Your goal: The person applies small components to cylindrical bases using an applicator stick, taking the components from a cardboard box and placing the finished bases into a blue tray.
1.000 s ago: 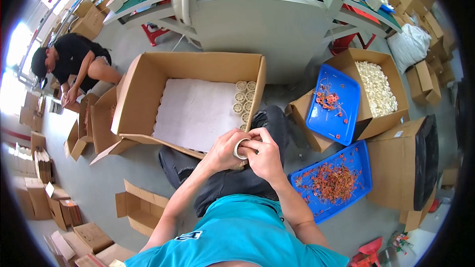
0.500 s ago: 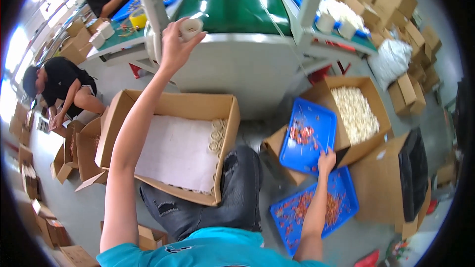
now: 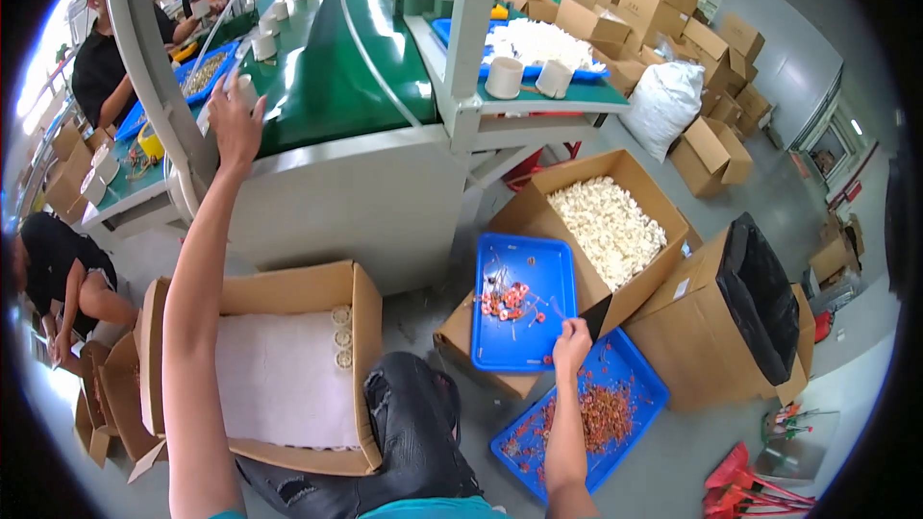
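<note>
My left hand (image 3: 236,133) reaches up to the near left edge of the green conveyor belt (image 3: 332,72), its fingers curved around a white cup-shaped part (image 3: 247,90). The fingers partly cover that part. My right hand (image 3: 571,346) is at the lower right corner of a small blue tray (image 3: 490,351), fingers pinched on a thin wire-like strand (image 3: 557,308). In this tray lie reddish ring-shaped pieces (image 3: 508,302) with thin leads. Beneath my right forearm, a larger blue tray (image 3: 646,394) holds many small copper-coloured bits.
An open carton (image 3: 366,365) by my knees holds a white sheet and several round parts. Another carton (image 3: 663,219) is full of white pieces, beside a black-lined carton (image 3: 760,312). White cups (image 3: 504,78) stand on the right-hand bench. People (image 3: 101,77) work at left.
My view has swung to the right. My left hand has moved from the belt's front end to its left edge with the white part. My right hand remains by the small blue tray.
</note>
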`<state>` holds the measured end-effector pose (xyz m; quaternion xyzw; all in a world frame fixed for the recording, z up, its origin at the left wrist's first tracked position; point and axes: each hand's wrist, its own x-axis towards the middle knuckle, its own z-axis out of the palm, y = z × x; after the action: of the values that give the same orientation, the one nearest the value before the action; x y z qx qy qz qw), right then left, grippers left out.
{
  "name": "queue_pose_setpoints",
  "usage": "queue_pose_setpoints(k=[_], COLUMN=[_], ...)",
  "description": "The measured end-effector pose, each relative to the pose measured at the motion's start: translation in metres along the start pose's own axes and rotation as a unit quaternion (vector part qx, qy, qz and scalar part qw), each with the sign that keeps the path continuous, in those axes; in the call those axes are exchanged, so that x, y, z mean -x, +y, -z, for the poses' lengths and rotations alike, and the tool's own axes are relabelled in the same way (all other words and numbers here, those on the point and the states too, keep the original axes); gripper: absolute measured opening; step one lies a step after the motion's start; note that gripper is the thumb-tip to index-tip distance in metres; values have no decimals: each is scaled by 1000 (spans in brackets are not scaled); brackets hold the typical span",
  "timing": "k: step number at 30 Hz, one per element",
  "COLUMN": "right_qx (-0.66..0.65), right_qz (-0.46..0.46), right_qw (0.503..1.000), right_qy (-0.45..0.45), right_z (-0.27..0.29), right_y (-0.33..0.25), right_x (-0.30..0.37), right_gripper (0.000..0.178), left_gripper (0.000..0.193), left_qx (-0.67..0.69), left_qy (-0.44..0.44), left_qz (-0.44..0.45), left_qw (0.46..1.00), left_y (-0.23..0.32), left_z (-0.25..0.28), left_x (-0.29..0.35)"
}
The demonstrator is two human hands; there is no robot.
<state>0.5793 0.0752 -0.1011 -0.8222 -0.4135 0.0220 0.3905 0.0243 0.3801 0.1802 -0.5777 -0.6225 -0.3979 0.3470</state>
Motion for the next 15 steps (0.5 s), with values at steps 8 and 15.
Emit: queue_pose_setpoints(k=[8,15], right_qx=[-273,-252], right_qz=[-52,-54], right_qw=[955,966], right_qy=[103,7], right_z=[65,91], right_y=[-58,-57], right_x=[19,92], right_gripper=[14,14], left_gripper=[39,53], left_qx=[318,147], left_qy=[-116,-585], left_qz=[-158,-30], left_qw=[928,797], left_y=[59,5], left_z=[72,76], left_x=[244,439])
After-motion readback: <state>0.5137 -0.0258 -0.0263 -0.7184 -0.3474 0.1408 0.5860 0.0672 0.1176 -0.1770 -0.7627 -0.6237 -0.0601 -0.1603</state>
